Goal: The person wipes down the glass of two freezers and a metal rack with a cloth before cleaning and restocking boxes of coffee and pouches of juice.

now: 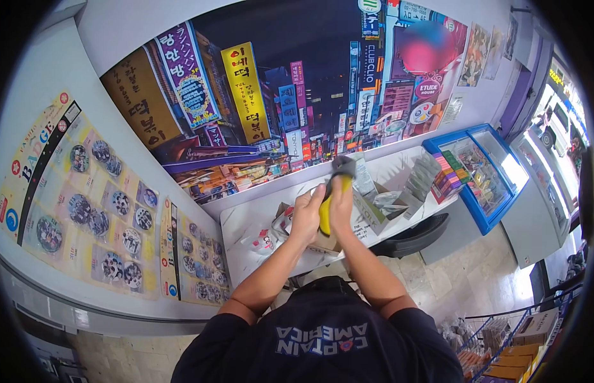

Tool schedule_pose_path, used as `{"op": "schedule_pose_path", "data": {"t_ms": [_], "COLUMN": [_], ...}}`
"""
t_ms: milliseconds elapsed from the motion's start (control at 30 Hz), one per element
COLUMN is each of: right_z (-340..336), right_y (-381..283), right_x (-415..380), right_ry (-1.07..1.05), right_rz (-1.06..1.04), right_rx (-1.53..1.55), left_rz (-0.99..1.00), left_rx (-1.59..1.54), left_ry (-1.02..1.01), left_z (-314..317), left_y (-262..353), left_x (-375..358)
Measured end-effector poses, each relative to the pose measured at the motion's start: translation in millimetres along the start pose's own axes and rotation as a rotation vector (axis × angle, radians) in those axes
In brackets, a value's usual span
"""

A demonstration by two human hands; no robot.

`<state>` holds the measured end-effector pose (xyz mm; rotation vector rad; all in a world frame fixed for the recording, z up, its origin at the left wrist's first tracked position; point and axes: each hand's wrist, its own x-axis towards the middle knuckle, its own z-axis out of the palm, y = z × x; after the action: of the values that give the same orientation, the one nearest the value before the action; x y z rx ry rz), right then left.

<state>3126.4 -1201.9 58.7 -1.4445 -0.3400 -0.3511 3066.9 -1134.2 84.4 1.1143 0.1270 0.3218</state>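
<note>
A yellow-and-black hand tool (pixel 326 216) with a dark head (pixel 343 167) is held up over the white marbled counter (pixel 236 220). My left hand (pixel 306 218) closes on its left side, thumb pointing up along the yellow body. On the other side, my right hand (pixel 339 207) wraps around it just below the dark head. Beneath the hands are a white-and-pink packet (pixel 265 241) and a low cardboard box partly hidden by my wrists. A green-and-white open box (pixel 371 216) stands right of my right hand.
Silvery pouches (pixel 422 179) and stacked colourful boxes (pixel 447 177) occupy the counter's right part, beside a blue-rimmed display freezer (pixel 485 179). A black seat (pixel 412 241) is tucked under the front edge. Badge sheets (pixel 86 191) hang at left; a wire rack (pixel 507 338) holds packets lower right.
</note>
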Motion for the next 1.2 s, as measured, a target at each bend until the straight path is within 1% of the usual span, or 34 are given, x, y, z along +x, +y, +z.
{"op": "schedule_pose_path", "data": {"t_ms": [33,67,100,133,167,200,267,300,333,433,533,567,667,767,833,867,900,967,1000,1033,1067,1133,1200], "right_z": [-9,-16,-22,-25,-26,-28,-28,-23,-22,-25,-20,-16,-5,-5,-12,-14,-17,-19,-19,-21,-13,-6,-4], "right_y": [1,1,2,2,-14,-29,-48,-48,-54,-74,-72,-87,-91,-64,-39,-33,-27,-22,-28,-38,-24,-56,-55], "right_x": [13,27,39,45,45,46,47,48,49,58,65,56,28,-15,-38,-41,-38,-26,-16,-5,4,19,29], "right_ry": [-0.054,-0.078,-0.102,-0.129,-0.154,-0.131,-0.083,-0.001,0.013,0.058,0.139,0.125,0.013,-0.092,-0.200,-0.251,-0.256,-0.209,-0.186,-0.203,-0.088,-0.057,-0.083], "right_rz": [0.206,0.213,0.219,0.224,0.236,0.218,0.185,0.102,0.089,0.080,-0.050,-0.100,-0.473,-0.480,-0.231,-0.106,-0.104,-0.087,-0.076,0.115,0.132,0.092,0.201], "right_rx": [0.023,0.004,-0.017,-0.038,0.079,0.033,-0.056,0.047,0.067,0.112,-0.039,-0.158,-0.364,-0.502,-0.303,-0.203,-0.168,0.011,0.099,0.214,0.359,0.411,0.450], "left_rz": [0.020,0.040,-0.026,-0.020,-0.010,0.002,0.069,0.108,0.146,0.299,0.386,0.368,0.255,0.321,0.339,0.310,0.280,0.213,0.209,0.203,0.194,0.240,0.250], "left_rx": [0.002,0.001,-0.015,-0.062,-0.111,-0.159,-0.146,-0.140,-0.134,0.203,0.195,0.034,-0.361,-0.280,-0.259,-0.259,-0.257,-0.261,-0.173,-0.083,0.007,0.124,0.196], "left_ry": [-0.020,-0.040,-0.099,-0.134,-0.166,-0.197,-0.174,-0.182,-0.191,-0.344,-0.154,-0.085,-0.015,-0.001,0.034,0.018,0.002,-0.057,-0.092,-0.125,-0.157,-0.113,-0.103], "left_z": [-3,-6,-7,-6,-5,-5,-6,-5,-4,-31,-11,0,13,7,10,9,8,3,0,-4,-7,-4,-6], "left_y": [1,3,18,27,35,39,38,39,39,15,3,8,32,47,51,49,46,43,40,38,36,49,56], "left_x": [4,7,6,7,7,8,9,7,6,2,-5,-5,-2,2,-2,-3,-5,-8,-8,-8,-10,-12,-15]}}
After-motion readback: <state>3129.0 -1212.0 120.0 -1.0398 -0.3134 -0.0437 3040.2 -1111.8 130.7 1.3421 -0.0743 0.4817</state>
